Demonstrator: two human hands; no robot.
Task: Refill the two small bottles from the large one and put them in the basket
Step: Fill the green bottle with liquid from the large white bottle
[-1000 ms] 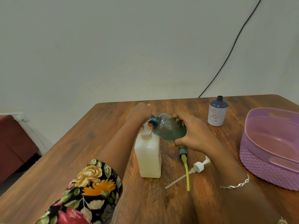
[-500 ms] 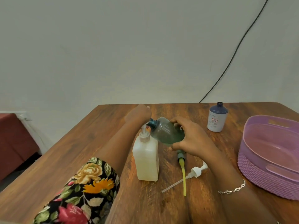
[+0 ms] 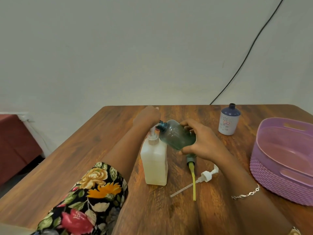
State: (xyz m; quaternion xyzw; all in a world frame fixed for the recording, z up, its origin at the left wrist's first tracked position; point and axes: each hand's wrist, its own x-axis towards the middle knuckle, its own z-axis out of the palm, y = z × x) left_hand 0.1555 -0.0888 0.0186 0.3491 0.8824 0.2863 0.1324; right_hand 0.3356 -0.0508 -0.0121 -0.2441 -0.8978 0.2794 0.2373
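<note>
A large white pump bottle stands on the wooden table. My left hand rests on top of its pump head, palm down. My right hand grips a small clear green bottle, tilted with its open neck at the pump's spout. A second small bottle, white with a blue top and no cap, stands at the back right. The purple basket sits at the right edge with nothing in it.
Two removed pump tops lie on the table in front of my right hand: a green one with a yellow tube and a white one with a clear tube. A black cable runs down the wall.
My view has tilted slightly, so everything sits lower in the frame. Both hands and the tilted green bottle stay at the pump head.
</note>
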